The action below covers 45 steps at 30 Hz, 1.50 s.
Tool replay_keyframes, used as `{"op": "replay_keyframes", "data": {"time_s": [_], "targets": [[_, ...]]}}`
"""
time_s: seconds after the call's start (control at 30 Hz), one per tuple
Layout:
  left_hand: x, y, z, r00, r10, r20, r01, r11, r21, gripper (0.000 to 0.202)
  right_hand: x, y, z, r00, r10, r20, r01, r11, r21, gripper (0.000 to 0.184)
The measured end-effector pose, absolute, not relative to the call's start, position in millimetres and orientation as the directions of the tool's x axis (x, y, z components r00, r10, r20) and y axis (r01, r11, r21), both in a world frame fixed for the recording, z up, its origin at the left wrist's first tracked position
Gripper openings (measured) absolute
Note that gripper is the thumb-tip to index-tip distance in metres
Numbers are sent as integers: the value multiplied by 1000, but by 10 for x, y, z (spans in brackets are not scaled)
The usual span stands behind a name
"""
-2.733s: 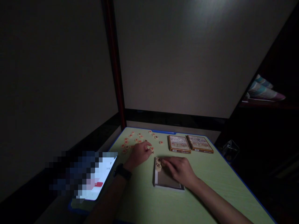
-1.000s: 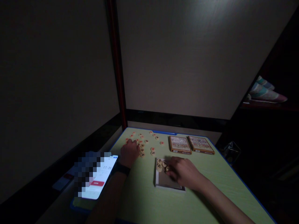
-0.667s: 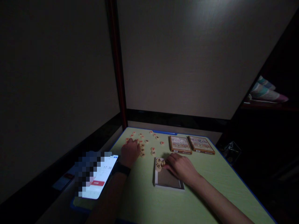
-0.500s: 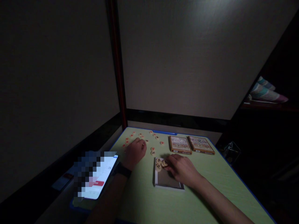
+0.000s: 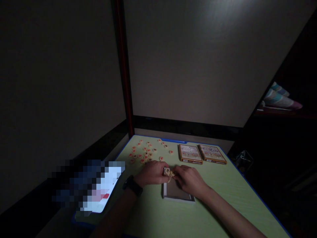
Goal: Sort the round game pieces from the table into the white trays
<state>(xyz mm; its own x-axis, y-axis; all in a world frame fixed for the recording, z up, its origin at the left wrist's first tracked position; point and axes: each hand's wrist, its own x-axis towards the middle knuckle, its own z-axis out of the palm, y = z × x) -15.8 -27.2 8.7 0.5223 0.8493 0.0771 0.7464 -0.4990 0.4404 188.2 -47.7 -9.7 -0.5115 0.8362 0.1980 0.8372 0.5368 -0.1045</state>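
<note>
A shallow white-rimmed box tray (image 5: 164, 191) lies open on the green table. At its far left corner sits a wooden Chinese chess piece with a black character (image 5: 167, 171). My left hand (image 5: 152, 172), a dark watch on its wrist, reaches over this corner, thumb and forefinger apart on either side of the piece; the other fingers are partly hidden. My right hand (image 5: 190, 178) is closed over the tray, fingertips pinching another chess piece (image 5: 172, 173). Part of one more piece shows by the left thumb. Several pieces with red or black characters (image 5: 146, 154) lie scattered beyond my left hand.
Two flat printed boxes (image 5: 190, 153) (image 5: 212, 154) lie side by side at the back right. A lit phone (image 5: 100, 195), partly blurred out, is at the left table edge. Walls rise behind and left. A clear container (image 5: 244, 161) stands beyond the right edge.
My left hand has moved right and nearer, from the scattered pieces to the tray's corner, uncovering several pieces. My right hand stays over the tray, nearly in the same place.
</note>
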Motion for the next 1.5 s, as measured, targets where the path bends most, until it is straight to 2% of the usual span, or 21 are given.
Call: {"op": "replay_keyframes", "data": {"time_s": [0.17, 0.27, 0.87, 1.5], "targets": [[-142, -318, 114, 544, 839, 19, 784, -515, 346, 47, 1878, -474, -122, -509, 838, 196, 829, 538, -151, 14], [-136, -319, 83, 547, 837, 16, 791, -523, 318, 51, 1878, -472, -126, -504, 839, 206, 827, 537, -166, 12], [-127, -289, -14, 525, 847, 81, 796, -523, 305, 34, 1885, -470, -168, -517, 825, 226, 815, 556, -163, 11], [-122, -297, -19, 528, 847, 64, 800, -521, 297, 38, 1880, -466, -142, -497, 845, 196, 821, 532, -208, 11]]}}
